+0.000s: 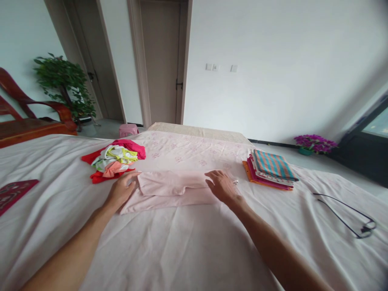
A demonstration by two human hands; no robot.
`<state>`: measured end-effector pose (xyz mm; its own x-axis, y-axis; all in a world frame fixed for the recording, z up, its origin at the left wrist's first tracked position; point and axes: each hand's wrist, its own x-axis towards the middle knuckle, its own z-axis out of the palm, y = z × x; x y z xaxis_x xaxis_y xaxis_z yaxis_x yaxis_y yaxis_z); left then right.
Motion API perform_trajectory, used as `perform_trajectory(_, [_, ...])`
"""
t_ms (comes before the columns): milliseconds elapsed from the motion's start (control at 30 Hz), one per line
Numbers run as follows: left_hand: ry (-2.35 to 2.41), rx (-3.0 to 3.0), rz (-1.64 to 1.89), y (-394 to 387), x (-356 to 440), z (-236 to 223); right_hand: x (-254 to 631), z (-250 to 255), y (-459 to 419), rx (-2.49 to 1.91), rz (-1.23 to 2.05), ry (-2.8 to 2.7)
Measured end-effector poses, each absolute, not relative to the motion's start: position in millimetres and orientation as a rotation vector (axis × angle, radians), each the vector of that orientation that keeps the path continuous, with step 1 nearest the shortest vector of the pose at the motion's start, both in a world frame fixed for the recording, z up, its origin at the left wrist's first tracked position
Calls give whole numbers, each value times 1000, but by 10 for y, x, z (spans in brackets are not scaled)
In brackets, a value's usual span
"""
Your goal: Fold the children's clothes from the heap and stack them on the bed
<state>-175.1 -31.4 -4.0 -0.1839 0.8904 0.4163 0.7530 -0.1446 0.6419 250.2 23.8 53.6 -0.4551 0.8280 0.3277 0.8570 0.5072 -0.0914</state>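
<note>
A pale pink garment lies folded in a long strip across the sheet, with a shorter layer over a longer one. At its left end is my left hand, thumb and fingers apart, fingertips touching the upper corner. My right hand rests palm down over the right end, its fingers stretched out and covering part of the cloth. Left of the garment sits a loose heap of red, yellow, white and coral clothes. To the right stands a neat stack of folded cloths, a blue-and-orange striped one on top.
Black-framed glasses lie on the white sheet at the right. A dark red flat item is at the left edge. Beyond are a pink stool, a wooden chair, a potted plant and purple flowers.
</note>
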Motion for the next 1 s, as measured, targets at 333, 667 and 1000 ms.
perform_trajectory(333, [1913, 2008, 1104, 47, -1844, -61, 1435, 523, -221, -808, -194, -2829])
perform_trajectory(667, [1985, 1982, 1149, 76, -1864, -1, 1373, 363, -84, -988, -43, -2571])
perform_trajectory(1000, [1971, 2304, 1045, -105, -1861, 69, 1499, 303, -103, -870, 91, -2558])
